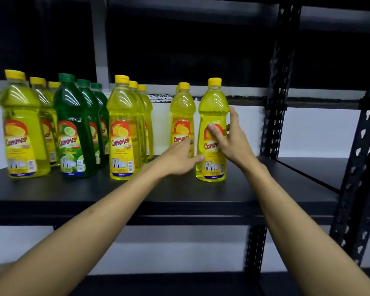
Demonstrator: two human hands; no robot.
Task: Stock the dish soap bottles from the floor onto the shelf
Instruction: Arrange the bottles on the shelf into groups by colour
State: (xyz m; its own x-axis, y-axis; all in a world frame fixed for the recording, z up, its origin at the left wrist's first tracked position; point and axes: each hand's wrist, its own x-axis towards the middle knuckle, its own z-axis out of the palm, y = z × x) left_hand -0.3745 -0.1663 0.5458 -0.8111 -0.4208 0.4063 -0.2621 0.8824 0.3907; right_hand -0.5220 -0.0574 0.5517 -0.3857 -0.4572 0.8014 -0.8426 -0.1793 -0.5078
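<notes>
Black shelf [179, 195] — upright front bottle [212, 133], long axis vertical, gripped by right hand [231, 138]; left hand [179, 159], fingers loose and empty, touches its lower left side.

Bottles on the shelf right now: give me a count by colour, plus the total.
Yellow bottles: 9, counting one mostly hidden behind the second from the right, only an edge of its cap showing.
Green bottles: 3.
Total: 12 on the shelf.
The right hand grips the rightmost yellow one; the left hand touches its base.
</notes>
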